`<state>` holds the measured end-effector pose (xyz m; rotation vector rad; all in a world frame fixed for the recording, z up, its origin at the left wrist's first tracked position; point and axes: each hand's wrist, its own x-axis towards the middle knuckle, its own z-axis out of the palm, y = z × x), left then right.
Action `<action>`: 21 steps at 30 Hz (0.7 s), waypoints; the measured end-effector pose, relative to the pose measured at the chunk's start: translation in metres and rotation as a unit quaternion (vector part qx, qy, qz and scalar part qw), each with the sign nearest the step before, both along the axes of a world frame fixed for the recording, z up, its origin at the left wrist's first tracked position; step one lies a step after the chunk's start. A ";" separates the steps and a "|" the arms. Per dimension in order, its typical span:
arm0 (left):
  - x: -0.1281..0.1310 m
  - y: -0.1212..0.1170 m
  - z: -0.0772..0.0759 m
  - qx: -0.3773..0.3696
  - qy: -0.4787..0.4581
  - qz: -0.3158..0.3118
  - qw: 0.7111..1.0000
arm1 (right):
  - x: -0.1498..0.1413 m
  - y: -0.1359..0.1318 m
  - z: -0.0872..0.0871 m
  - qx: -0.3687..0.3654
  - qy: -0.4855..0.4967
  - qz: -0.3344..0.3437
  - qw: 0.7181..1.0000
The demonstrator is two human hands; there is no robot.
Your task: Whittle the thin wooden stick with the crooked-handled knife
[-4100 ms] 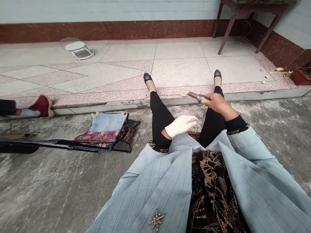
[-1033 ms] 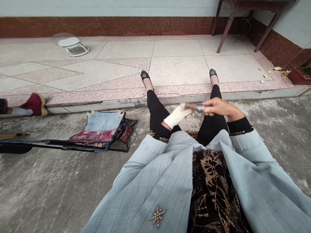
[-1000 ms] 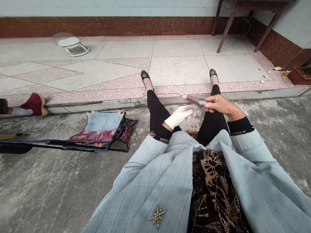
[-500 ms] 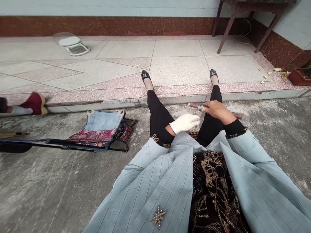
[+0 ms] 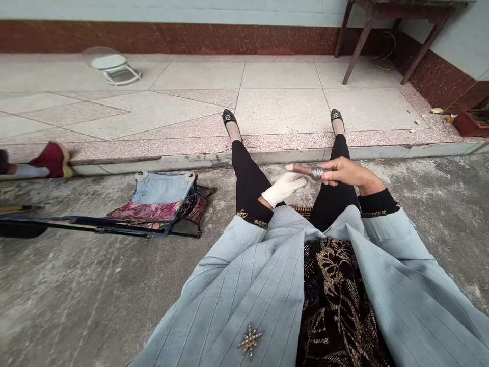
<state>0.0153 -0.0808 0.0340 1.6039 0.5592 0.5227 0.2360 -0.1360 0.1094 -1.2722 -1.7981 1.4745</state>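
Between the black-clad legs [image 5: 250, 171]: one brown stick [image 5: 301, 170], pale tip leftward, bound with silvery wire [image 5: 317, 173]. Right hand [image 5: 349, 172], bare: thumb and fingers grasping the stick beside the wire. Left hand [image 5: 284, 188], white-gloved, fingers bent, near the stick's pale end; whether it holds anything, cannot tell. On concrete [image 5: 95, 295], left: fabric chair [image 5: 156, 193], denim and floral. Beyond, on tiles [image 5: 198, 76]: white stool [image 5: 109, 62].

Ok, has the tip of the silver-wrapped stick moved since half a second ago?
Yes, slightly: the stick in the right hand has its pale tip farther left, nearer the stationary fabric folding seat.
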 end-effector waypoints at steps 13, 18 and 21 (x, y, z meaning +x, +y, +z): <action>0.002 -0.006 0.003 0.222 0.152 -0.088 0.959 | 0.004 0.020 -0.037 0.109 -0.214 -0.226 0.944; 0.004 -0.007 0.004 0.314 0.197 -0.077 0.926 | -0.004 0.017 -0.030 0.128 -0.377 -0.176 0.900; 0.002 -0.004 0.006 0.343 0.204 -0.059 0.915 | -0.006 0.016 -0.026 0.111 -0.453 -0.121 0.876</action>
